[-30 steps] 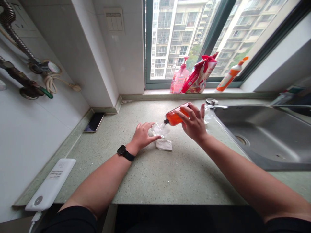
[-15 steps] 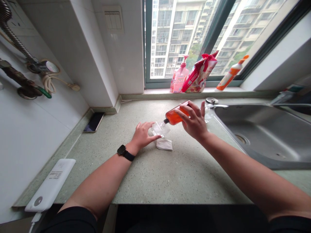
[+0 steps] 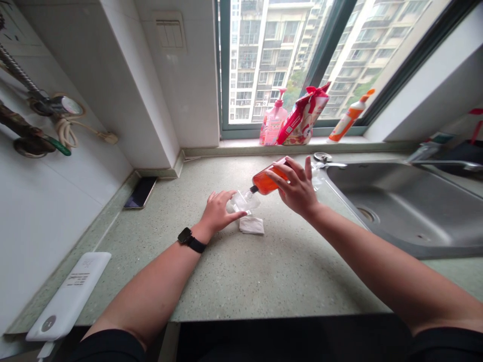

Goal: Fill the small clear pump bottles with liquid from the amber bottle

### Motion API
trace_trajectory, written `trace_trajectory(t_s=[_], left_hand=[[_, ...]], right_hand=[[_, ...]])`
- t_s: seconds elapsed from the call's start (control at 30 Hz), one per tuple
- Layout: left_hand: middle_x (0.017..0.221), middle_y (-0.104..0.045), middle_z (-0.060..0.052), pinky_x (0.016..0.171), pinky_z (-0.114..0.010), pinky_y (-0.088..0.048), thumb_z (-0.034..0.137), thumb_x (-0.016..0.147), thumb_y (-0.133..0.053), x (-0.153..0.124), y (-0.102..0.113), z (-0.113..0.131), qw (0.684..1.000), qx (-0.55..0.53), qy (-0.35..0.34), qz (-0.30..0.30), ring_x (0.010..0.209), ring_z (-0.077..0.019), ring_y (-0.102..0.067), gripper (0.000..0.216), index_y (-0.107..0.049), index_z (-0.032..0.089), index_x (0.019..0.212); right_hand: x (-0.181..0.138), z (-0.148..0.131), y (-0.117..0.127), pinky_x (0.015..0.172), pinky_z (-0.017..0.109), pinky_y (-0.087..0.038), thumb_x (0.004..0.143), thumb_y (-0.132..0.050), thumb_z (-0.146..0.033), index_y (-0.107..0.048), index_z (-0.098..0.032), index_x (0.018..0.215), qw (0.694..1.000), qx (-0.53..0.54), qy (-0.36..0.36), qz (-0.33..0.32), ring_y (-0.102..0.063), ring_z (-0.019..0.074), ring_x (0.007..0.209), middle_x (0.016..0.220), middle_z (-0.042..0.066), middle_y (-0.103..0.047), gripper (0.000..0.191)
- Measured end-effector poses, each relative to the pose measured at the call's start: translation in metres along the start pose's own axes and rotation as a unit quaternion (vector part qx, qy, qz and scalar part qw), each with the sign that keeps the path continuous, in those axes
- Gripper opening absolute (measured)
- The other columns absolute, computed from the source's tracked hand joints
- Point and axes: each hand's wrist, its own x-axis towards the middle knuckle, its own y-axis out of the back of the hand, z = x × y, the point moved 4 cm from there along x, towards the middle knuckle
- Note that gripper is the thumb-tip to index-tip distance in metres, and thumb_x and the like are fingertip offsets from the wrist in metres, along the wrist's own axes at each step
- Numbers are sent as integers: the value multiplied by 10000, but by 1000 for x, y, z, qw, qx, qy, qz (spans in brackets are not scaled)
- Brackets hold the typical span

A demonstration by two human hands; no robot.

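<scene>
My right hand (image 3: 298, 188) grips a bottle of orange-red liquid (image 3: 266, 180), tilted so its dark neck points down to the left. That neck meets the mouth of a clear plastic bottle (image 3: 247, 202), which also leans over the counter. Around the clear bottle's far side and base, the fingers and thumb of my left hand (image 3: 221, 213) are closed. Whether liquid is flowing between the two is too small to tell. A folded white tissue (image 3: 251, 225) lies on the counter just below the clear bottle. My left wrist wears a black watch.
The speckled green counter (image 3: 287, 281) carries a phone (image 3: 140, 193) and a white power bank (image 3: 70, 296) at left. A steel sink (image 3: 415, 201) is on the right. Along the windowsill stand a pink pump bottle (image 3: 273, 124), a red bag (image 3: 304, 118) and an orange-white bottle (image 3: 350, 119).
The whole view has shifted slightly, so things appear a little further left. Both hands keep their grips, and the two bottles stay mouth to mouth.
</scene>
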Motion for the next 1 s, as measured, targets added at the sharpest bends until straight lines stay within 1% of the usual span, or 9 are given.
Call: trace_trajectory(t_s=[0.23,0.47,0.63,0.87,1.0], left_hand=[[1386,-740,-87,1324,-651,-283,626,874,-838,1,0,0,1000,2,3,-1,1300,-333,-687,704,-622,272,1443],[1375,-745,-100,1329,-645,-283,619,884,-834,0,1,0,1000,8,-1,2,1308,-335,-689,698,-622,255,1440],[1407,-734,-100,1336,-643,-268,617,886,-834,0,-1,-1,1000,7,0,-1,1319,-333,-684,701,-616,257,1446],[1396,-736,-97,1339,-650,-261,636,889,-819,-1,-1,-2,1000,5,-3,1,1318,-336,-683,707,-614,261,1453],[1375,-741,-107,1336,-640,-274,648,889,-808,-1,-1,-3,1000,9,-2,7,1331,-339,-675,723,-610,253,1460]], right_hand=[[4,-2,5,1334,784,-186,968,-628,-65,-352,-509,1662,1000,-3,21,16,-475,337,1551,1509,21,-656,869],[5,-1,4,1340,786,-156,962,-622,-58,-295,-523,1689,1000,6,21,4,-493,341,1533,1545,15,-638,923],[7,-2,6,1344,775,-164,961,-627,-56,-323,-500,1681,999,3,35,10,-494,330,1529,1541,21,-638,898],[8,-3,7,1343,774,-170,957,-613,-47,-387,-478,1648,999,-4,41,8,-505,326,1517,1525,22,-643,845],[10,-4,9,1347,756,-189,954,-621,-41,-362,-479,1661,999,-9,45,13,-507,320,1515,1506,24,-657,870]])
